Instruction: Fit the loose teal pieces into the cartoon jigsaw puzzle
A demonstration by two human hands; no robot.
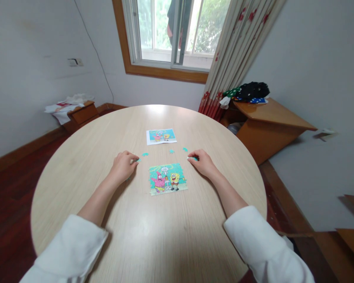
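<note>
A partly assembled jigsaw puzzle (168, 179) with cartoon characters on a teal ground lies flat on the round wooden table (153, 236). Left of its upper corner, my left hand (124, 165) is closed in a pinch on a small teal puzzle piece (138, 160). My right hand (203, 162), to the puzzle's upper right, has thumb and fingers closed around another puzzle piece (196, 158), mostly covered by the fingers. Loose teal pieces lie between the hands: one piece (145, 154) near my left hand, another piece (171, 151) in the middle, and a third piece (185, 149) near my right.
Beyond the loose pieces lies a printed reference picture (161, 136) on white paper. At right, a wooden cabinet (271, 114) carries a heap of dark clothes (253, 91). A small wooden stand (82, 114) with papers is at left. A curtain (236, 51) hangs beside the window.
</note>
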